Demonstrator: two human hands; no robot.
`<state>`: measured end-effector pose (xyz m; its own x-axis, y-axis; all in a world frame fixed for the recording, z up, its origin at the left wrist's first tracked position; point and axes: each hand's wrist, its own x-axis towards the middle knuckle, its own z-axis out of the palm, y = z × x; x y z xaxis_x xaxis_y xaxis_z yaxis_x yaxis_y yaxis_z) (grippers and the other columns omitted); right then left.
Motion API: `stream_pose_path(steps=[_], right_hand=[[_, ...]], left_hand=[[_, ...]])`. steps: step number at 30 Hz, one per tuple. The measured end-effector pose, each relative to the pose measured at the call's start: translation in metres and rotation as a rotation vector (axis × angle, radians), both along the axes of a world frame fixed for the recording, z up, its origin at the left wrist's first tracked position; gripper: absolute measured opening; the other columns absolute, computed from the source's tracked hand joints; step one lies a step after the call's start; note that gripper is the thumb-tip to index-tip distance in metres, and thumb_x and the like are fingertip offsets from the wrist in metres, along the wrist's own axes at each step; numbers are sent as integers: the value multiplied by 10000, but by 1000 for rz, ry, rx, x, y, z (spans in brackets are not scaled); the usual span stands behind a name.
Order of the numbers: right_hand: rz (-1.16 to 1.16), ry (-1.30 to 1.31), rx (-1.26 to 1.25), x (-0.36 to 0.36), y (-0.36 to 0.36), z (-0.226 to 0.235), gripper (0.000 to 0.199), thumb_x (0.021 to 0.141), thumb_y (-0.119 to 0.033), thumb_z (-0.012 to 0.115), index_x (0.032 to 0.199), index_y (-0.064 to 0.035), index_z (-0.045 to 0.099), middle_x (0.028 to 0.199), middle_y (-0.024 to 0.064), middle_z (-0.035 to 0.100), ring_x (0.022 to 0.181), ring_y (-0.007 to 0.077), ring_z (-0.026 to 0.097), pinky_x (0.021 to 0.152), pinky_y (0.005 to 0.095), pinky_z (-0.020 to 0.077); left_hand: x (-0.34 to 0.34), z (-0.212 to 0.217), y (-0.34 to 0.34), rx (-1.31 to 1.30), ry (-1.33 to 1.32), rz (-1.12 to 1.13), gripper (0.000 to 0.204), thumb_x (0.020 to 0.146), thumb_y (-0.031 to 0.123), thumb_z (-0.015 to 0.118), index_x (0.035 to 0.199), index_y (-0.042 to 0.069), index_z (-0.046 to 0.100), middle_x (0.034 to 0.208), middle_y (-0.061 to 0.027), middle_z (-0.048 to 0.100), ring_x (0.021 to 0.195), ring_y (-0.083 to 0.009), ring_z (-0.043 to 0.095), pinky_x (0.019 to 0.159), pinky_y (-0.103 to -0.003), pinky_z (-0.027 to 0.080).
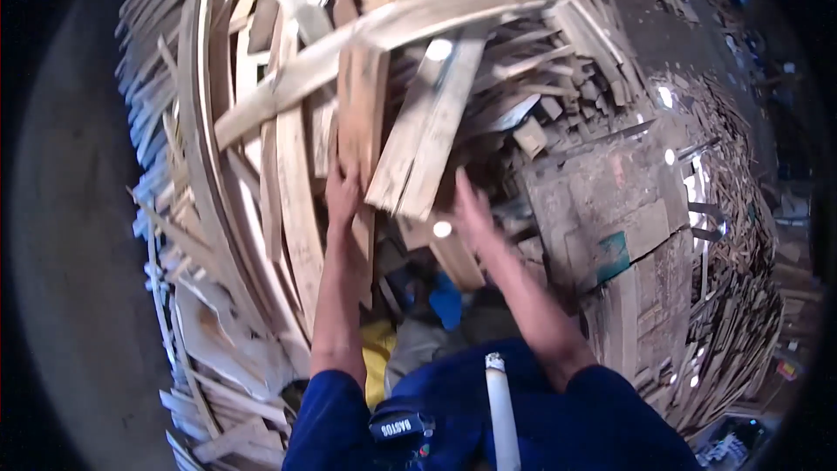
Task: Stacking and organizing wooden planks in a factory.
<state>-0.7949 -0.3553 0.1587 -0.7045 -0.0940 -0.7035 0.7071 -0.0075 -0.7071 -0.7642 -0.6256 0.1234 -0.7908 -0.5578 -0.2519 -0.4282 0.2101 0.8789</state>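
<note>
My left hand grips the near end of a reddish-brown plank, its fingers against the plank's left edge. To the right, a pale board with a long split or seam slants away from me. My right hand is beside this board's near end, fingers stretched out and a little blurred, with nothing visible in them. Across the far ends of both pieces lies a long, broad plank.
Long boards lie along the left. On the right stands a worn wooden bench top with a green patch, and a heap of thin offcuts beyond it. Small blocks lie near the middle. A cigarette juts up at the lower edge.
</note>
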Motion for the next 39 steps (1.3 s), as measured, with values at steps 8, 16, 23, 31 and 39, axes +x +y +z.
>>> stream_pose_path(steps=[8, 16, 23, 31, 39], right_hand=[[941, -69, -431, 93, 89, 51, 301, 992, -306, 599, 1104, -28, 636, 967, 58, 680, 819, 109, 640, 719, 260, 517], [1046, 659, -155, 129, 12, 120, 986, 814, -480, 755, 1509, 12, 260, 1480, 262, 356, 1386, 380, 360, 1147, 433, 314], [677, 1025, -3, 100, -89, 180, 809, 796, -306, 800, 1428, -11, 390, 1191, 204, 581, 1076, 349, 600, 929, 406, 494], [439, 937, -449, 40, -256, 273, 464, 954, -361, 600, 1131, 65, 550, 1008, 261, 663, 942, 331, 667, 769, 403, 509], [637, 1000, -62, -5, -332, 209, 605, 863, -385, 688, 1233, 80, 573, 1179, 302, 625, 1110, 404, 620, 953, 434, 487]], left_hand=[[65, 18, -13, -57, 1, -206, 305, 913, 246, 567, 992, -37, 650, 848, -94, 662, 764, -149, 587, 668, -329, 474], [104, 247, -17, -44, 563, 342, 546, 949, 419, 581, 1274, -16, 522, 1078, -85, 608, 991, -196, 578, 878, -353, 477], [41, 496, -57, -82, 868, 315, 767, 1014, 603, 382, 1520, 33, 304, 1401, -138, 499, 1245, -219, 490, 1069, -353, 382], [64, 459, -82, -512, 692, 288, 701, 942, 440, 627, 1504, 108, 371, 1551, -187, 319, 1413, -337, 343, 1103, -464, 339], [109, 292, -174, -628, 73, 231, 534, 905, 372, 691, 1276, -1, 600, 1355, -233, 544, 1284, -348, 493, 1082, -416, 361]])
